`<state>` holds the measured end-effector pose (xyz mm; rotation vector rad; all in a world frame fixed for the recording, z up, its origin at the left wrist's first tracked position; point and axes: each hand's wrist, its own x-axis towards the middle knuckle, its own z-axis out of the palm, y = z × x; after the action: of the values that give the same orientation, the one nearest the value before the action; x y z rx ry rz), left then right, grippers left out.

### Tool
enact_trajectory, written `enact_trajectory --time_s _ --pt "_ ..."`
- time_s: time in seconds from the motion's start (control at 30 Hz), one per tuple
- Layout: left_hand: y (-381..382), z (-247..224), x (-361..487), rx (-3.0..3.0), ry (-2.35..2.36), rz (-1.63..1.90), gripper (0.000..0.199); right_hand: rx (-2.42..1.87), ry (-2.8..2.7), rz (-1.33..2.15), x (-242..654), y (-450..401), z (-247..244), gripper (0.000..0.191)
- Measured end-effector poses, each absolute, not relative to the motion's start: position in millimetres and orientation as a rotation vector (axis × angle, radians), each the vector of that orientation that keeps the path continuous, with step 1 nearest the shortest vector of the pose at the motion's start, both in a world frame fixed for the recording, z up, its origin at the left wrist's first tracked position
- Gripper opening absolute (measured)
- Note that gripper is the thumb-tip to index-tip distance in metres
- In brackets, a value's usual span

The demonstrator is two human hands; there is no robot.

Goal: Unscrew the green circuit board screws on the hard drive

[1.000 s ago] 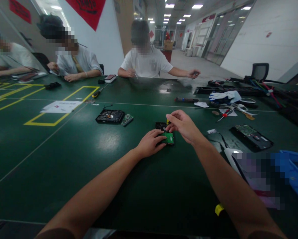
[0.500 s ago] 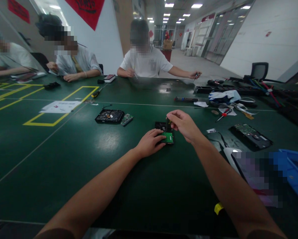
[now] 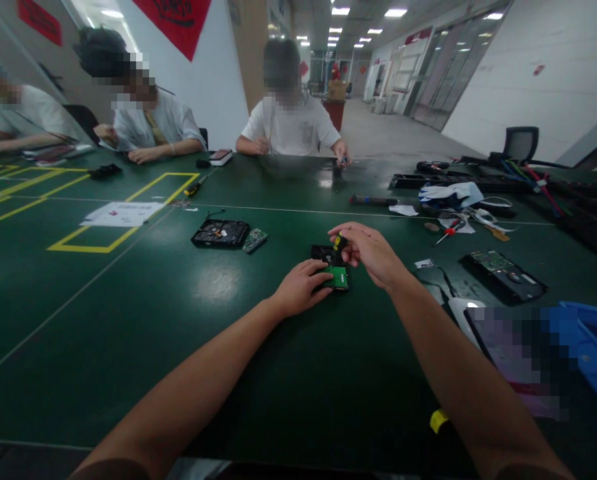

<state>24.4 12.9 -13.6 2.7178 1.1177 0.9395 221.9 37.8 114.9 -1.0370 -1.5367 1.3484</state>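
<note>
A small black hard drive with a green circuit board (image 3: 340, 278) lies on the dark green table. My left hand (image 3: 301, 287) rests on its left side, fingers spread and pressing on the board. Above the drive, my right hand (image 3: 366, 250) holds a short black and yellow screwdriver (image 3: 338, 243) upright between thumb and fingers. The screwdriver's shaft points down at the board; its tip is too small to make out.
An opened drive (image 3: 220, 233) and a loose circuit board (image 3: 255, 240) lie left. Another drive (image 3: 503, 275), a red screwdriver (image 3: 448, 232), gloves (image 3: 451, 195) and a blue bin (image 3: 591, 347) are right. Three people sit across the table (image 3: 128, 300).
My right fingers have shifted around the screwdriver, showing more of its yellow part. My left hand stays put. The person opposite has drawn an outstretched hand inward.
</note>
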Motion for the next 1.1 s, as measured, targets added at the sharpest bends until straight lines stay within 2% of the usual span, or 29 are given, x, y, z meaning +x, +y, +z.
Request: enact_trajectory --time_s 0.13,0.4,0.67,0.87,1.0,1.1 --pt "13.1 -13.5 24.2 2.71 1.114 0.945 0.036 -1.065 -1.507 1.315 222.5 38.1 116.2 0.022" --pt "12.9 -11.8 24.5 2.733 1.109 0.946 0.035 -1.056 -1.402 1.411 218.3 37.5 113.1 0.011" --pt "13.7 -13.9 24.3 2.738 1.114 0.929 0.036 -1.069 -1.541 1.292 224.3 39.6 113.5 0.025" --pt "12.9 -11.9 24.9 2.737 1.115 0.935 0.035 -1.088 -1.441 1.271 221.2 41.6 108.6 0.017" --pt "12.3 -11.5 25.0 2.728 1.12 0.934 0.036 -1.088 -1.408 1.317 218.3 39.2 108.7 0.021" --pt "12.2 -11.8 24.6 2.722 1.117 0.925 0.036 -1.07 -1.391 1.372 218.2 36.0 112.7 0.017"
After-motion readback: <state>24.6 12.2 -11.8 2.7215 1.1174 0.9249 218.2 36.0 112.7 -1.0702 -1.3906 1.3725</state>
